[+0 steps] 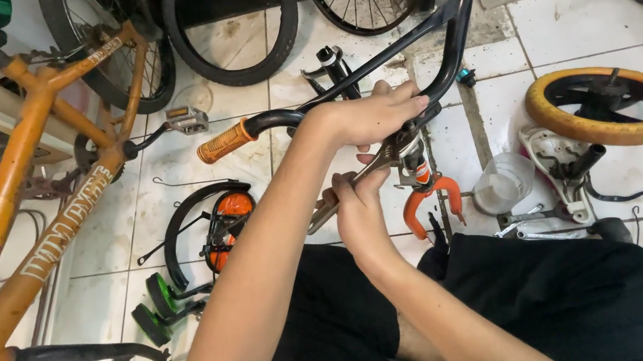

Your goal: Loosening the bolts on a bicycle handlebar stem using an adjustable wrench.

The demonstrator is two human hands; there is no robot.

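Note:
My left hand (369, 115) grips a black bicycle handlebar (443, 50) at its lower bend, near the clamp. The bar's near end carries an orange grip (225, 143). My right hand (356, 203) sits just below, closed on a metal wrench (355, 181) whose head meets the clamp under my left hand. Both forearms reach up from the bottom of the view over my black shorts (575, 303).
An orange bicycle frame (22, 195) stands at the left with a spoked wheel (104, 16). A loose tyre (228, 9), a yellow-tyred small wheel (609, 105), orange-handled pliers (425, 200), a clear plastic cup (504, 182), a black mudguard and small green wheels (158, 309) lie on the white tiled floor.

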